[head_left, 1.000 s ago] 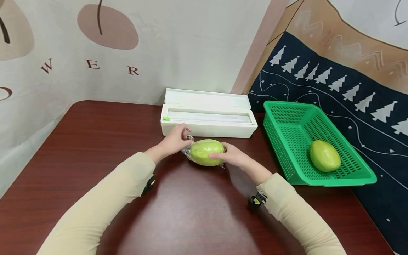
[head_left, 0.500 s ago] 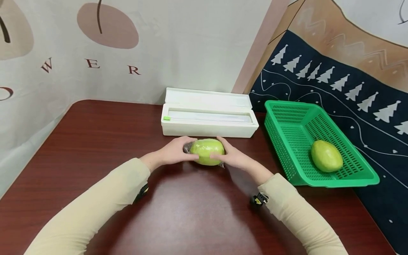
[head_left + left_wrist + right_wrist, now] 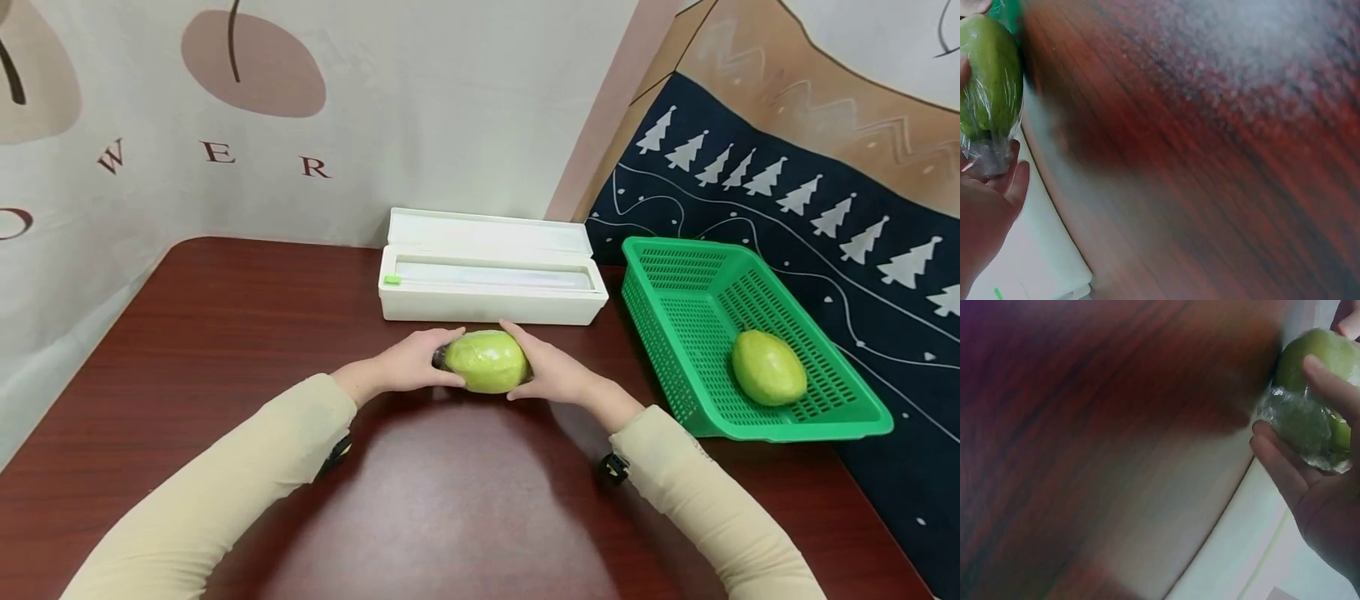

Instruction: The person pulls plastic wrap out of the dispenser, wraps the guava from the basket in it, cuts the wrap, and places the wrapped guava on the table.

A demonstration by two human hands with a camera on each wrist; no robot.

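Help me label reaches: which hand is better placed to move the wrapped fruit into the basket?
Likely the right hand: it holds the wrapped fruit on the side nearer the basket.

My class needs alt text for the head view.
A left hand and right hand hold a plastic-wrapped green fruit over a wooden table; beyond sit an open white film dispenser and, at right, a green basket holding another fruit.

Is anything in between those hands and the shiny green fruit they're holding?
Just one thing: clear, crinkled plastic film wrapped around the oval green fruit. It bunches at the ends, by the left hand and the right hand. Whether it covers every spot, I can't tell. Nothing else visible stands between.
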